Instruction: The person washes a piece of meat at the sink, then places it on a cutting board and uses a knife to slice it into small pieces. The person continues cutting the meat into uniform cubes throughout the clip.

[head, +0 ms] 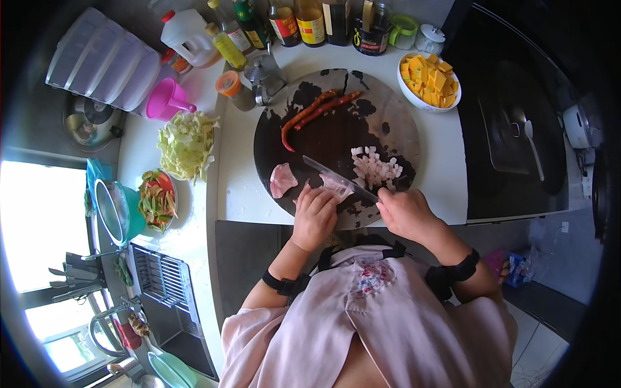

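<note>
My right hand (405, 212) grips a kitchen knife (322, 168), its blade slanting up to the left over a round, wet cutting board (405, 121). Under the fingers of my left hand (315, 213) lies a pale pink piece of raw meat (335, 185), partly covered by hand and blade. Another raw piece (283, 180) rests farther left on the board. Right of the blade is a heap of small diced pale meat or fat (376, 167). Two long reddish strips, seemingly sausages or chillies (315, 114), lie toward the back of the board.
A white bowl of cubed orange squash (429, 82) stands beside the black cooktop (514, 194). At left are chopped cabbage (187, 145), a bowl of sliced peppers (158, 201) and a pink dipper (167, 99). A moka pot (264, 72) and sauce bottles (309, 24) line the back.
</note>
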Demonstrator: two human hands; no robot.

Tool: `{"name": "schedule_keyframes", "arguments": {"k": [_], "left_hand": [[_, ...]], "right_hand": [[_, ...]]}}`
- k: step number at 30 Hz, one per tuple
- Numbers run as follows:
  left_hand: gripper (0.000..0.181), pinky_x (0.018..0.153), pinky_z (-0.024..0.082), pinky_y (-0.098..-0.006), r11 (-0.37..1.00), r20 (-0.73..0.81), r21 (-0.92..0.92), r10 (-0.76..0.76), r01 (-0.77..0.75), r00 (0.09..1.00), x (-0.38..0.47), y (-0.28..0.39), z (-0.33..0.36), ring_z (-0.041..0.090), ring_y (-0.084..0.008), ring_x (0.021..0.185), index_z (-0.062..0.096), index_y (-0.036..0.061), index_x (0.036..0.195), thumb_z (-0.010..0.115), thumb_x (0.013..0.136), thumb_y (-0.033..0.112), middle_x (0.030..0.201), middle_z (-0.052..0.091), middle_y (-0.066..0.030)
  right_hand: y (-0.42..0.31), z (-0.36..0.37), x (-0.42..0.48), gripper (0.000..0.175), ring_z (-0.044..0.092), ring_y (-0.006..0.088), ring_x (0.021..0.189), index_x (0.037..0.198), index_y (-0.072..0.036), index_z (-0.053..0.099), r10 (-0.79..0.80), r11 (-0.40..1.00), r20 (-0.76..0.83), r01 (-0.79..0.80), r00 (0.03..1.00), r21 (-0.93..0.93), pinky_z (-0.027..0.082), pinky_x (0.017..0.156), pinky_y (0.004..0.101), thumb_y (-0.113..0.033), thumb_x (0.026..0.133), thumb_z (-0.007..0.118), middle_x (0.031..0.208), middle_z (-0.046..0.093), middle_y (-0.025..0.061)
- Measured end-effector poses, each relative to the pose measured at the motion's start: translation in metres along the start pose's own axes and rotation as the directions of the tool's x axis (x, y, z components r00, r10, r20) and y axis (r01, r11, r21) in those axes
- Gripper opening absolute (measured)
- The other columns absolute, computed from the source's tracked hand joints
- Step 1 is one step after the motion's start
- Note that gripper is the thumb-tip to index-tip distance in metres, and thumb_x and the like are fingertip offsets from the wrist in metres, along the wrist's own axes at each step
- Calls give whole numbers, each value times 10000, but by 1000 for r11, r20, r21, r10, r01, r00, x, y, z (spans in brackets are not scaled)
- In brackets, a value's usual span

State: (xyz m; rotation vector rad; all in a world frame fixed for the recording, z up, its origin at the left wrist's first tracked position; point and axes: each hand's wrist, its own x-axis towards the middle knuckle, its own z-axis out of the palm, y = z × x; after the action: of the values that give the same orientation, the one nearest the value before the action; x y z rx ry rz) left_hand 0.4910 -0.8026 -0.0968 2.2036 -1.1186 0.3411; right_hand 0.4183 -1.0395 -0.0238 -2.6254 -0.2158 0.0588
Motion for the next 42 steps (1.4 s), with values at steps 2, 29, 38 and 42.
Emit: {"name": "schedule_keyframes", "arguments": {"k": [2,29,38,42], "left_hand": [[289,1105,378,-533,1000,-11,3,-10,10,1000,0,2,0,591,-289,1113,673,68,1048,729,765,95,1101,643,-77],[194,824,476,-413,999,-44,-14,43,-44,998,14,5,15,619,-281,848,650,68,852,724,674,42,893,657,-69],[193,920,435,-474,998,-81,56,1,3,997,5,2,1,626,-269,962,651,101,867,761,709,83,966,648,-43],[230,951,415,-494,993,-112,37,-110,115,988,8,13,1,598,-290,1027,658,95,913,779,719,125,1038,636,-71]], "right_hand": [[-1,-1,0,152,647,355,588,848,-50,527,-50,998,32,51,998,-22,503,548,469,-141,896,638,604,612,136],[-20,38,36,213,725,291,673,930,-22,602,-12,968,22,17,1000,-249,557,584,408,-74,738,678,695,694,127],[1,28,23,223,647,421,659,880,-22,557,172,984,56,-169,984,-53,508,605,523,-226,908,642,696,645,187],[1,26,20,170,671,406,651,873,-29,576,85,995,38,-83,996,-48,532,600,505,-187,884,638,682,661,196]]}}
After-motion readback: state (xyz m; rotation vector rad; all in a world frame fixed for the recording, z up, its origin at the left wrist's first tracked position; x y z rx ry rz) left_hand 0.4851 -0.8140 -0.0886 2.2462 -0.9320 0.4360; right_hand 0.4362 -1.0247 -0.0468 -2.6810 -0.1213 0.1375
